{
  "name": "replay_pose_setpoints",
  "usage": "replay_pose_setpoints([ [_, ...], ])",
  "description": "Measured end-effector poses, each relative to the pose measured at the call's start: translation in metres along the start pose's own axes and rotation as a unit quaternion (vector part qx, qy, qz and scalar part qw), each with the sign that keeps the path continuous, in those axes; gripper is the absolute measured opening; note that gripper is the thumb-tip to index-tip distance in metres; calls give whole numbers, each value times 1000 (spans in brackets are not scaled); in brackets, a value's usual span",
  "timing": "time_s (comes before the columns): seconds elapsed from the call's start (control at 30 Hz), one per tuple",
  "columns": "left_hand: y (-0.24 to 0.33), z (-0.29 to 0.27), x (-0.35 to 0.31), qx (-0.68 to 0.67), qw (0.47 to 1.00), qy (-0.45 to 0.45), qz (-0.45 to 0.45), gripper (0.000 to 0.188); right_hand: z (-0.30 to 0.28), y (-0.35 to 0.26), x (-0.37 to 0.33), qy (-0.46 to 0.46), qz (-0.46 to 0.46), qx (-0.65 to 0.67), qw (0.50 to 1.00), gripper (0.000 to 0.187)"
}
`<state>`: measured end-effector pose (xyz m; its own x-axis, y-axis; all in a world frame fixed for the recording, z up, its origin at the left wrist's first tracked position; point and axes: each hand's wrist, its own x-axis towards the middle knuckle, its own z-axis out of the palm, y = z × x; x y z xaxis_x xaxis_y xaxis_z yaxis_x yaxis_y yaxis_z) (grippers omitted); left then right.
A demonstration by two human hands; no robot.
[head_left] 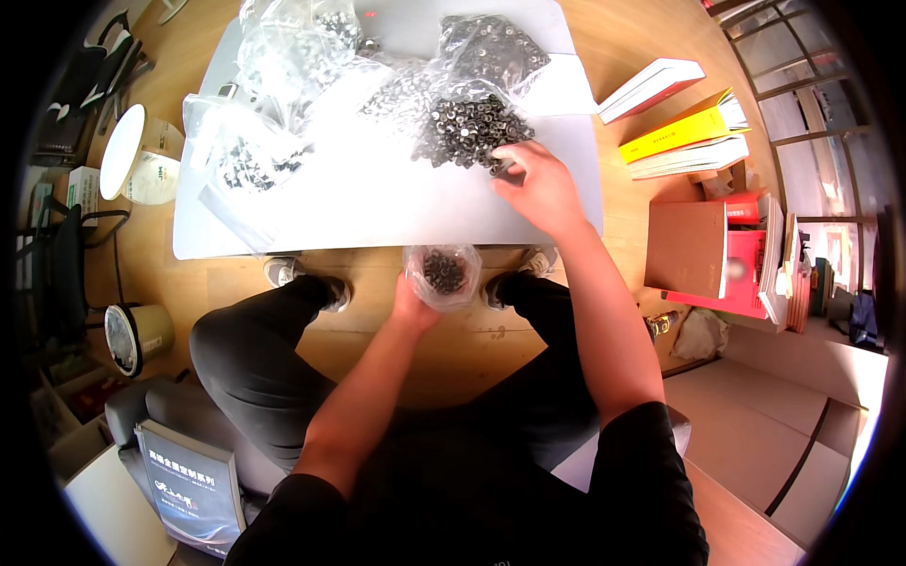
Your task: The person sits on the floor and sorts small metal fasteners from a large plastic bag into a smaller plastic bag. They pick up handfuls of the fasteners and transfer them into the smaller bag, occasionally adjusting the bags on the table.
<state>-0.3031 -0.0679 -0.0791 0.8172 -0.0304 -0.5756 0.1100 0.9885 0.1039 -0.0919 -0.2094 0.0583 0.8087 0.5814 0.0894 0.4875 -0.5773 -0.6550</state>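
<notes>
We'd hold the clear plastic bag (469,263) in our left hand's (413,300) grip mouth-up, right hand (540,179) half-curled at the hardware pile (476,130), grasp unclear.

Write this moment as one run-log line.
left hand: holds clear bag of dark parts; right hand: at edge of dark pile; pile: on white table

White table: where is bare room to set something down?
The near strip of the table is bare between the left bag and right hand, below the pile of dark parts. A smaller patch lies between that pile and the right edge. Bags crowd the far side.
</notes>
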Motion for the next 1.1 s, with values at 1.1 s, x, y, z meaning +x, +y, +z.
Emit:
replay_pose_setpoints([
  [1.1,0,2,-1,21,1000,14,-9,44,8,-14,-10,-198,-66,57,976,41],
])
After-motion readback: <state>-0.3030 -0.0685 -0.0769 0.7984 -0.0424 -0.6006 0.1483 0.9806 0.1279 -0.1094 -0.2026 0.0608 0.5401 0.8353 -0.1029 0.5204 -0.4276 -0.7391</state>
